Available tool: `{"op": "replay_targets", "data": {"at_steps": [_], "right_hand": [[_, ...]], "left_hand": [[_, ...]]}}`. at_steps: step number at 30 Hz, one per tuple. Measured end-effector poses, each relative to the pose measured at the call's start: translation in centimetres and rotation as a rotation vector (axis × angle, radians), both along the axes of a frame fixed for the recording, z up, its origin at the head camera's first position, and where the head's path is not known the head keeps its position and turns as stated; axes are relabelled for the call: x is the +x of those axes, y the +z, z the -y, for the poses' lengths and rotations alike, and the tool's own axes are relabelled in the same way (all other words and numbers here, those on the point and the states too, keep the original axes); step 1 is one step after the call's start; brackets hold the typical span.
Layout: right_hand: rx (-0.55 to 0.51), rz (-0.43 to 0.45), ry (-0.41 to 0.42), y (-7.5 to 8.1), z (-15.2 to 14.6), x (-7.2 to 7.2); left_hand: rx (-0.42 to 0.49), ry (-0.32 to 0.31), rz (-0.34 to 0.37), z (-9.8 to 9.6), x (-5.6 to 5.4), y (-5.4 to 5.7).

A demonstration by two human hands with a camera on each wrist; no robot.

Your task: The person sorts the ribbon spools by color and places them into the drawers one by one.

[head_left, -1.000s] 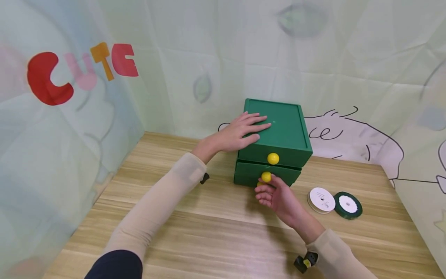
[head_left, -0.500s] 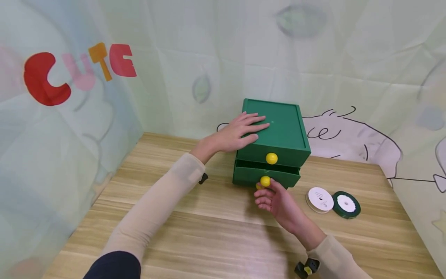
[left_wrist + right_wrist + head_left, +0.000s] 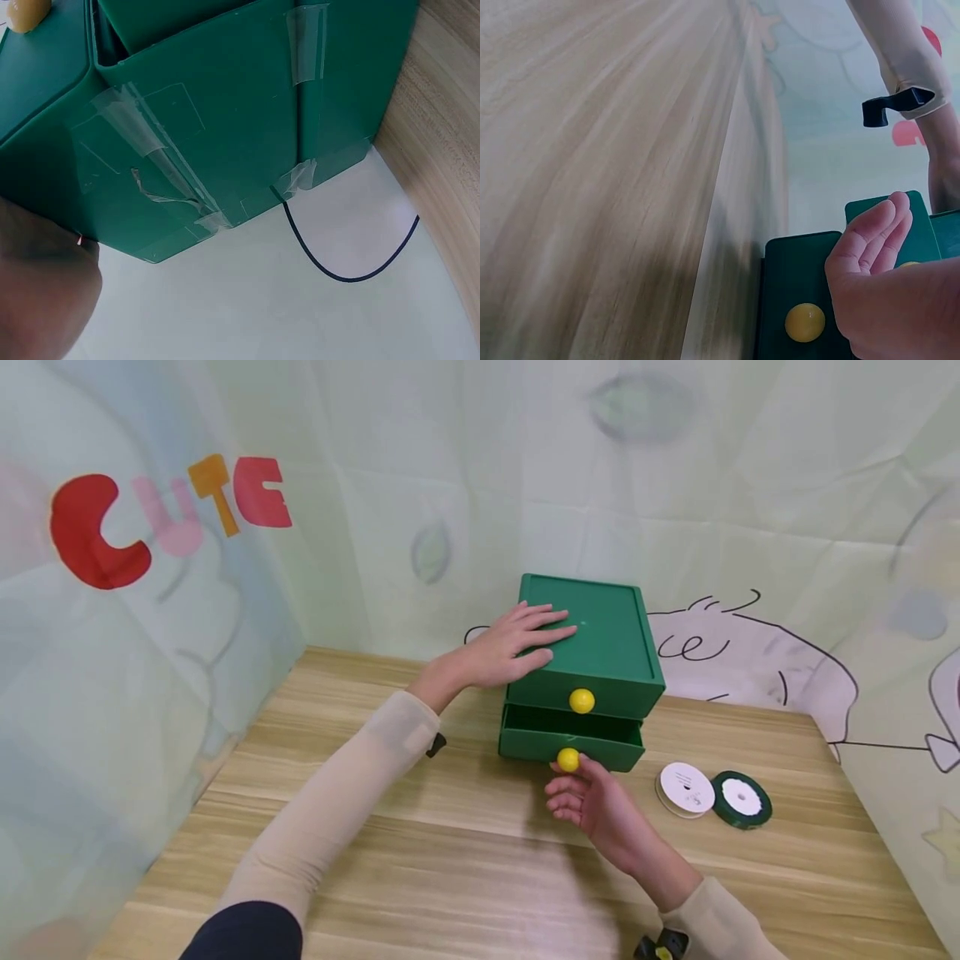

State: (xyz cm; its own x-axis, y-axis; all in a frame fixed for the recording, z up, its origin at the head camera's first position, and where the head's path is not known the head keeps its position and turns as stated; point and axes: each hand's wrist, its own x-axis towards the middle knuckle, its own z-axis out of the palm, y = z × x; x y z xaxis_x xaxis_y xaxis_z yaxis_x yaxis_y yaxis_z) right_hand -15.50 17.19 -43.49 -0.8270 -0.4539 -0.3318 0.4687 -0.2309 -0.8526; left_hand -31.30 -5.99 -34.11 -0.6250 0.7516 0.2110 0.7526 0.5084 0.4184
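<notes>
A green drawer cabinet with round yellow knobs stands against the backdrop. My left hand lies flat on its top near the left edge, fingers spread. Below the top drawer, whose knob faces me, a drawer is pulled partway out and its dark inside shows. My right hand pinches that drawer's yellow knob between thumb and forefinger, the other fingers loosely bent. In the right wrist view a lower drawer's knob appears beside the hand. Clear tape joins the cabinet's side panels in the left wrist view.
A white ribbon spool and a dark green ribbon spool lie side by side on the wooden table, right of the cabinet. A printed cloth backdrop rises behind and along both sides.
The drawer has slid out toward me with my right hand on its knob, so its inside now shows. My left hand has stayed on the cabinet top.
</notes>
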Motion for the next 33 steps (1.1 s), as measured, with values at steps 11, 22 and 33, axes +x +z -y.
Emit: {"op": "replay_targets", "data": {"at_steps": [11,22,33], "right_hand": [[0.002,0.029,0.007,0.0,-0.5,0.8],[-0.007,0.062,0.013,-0.1,-0.9,2.0],[-0.017,0.064,0.044,-0.2,-1.2,3.0]], "left_hand": [[-0.003,0.002,-0.006,-0.1,-0.1,0.1],[0.004,-0.003,-0.005,-0.3,-0.1,0.1],[0.006,-0.005,0.001,-0.3,-0.1,0.2]]}}
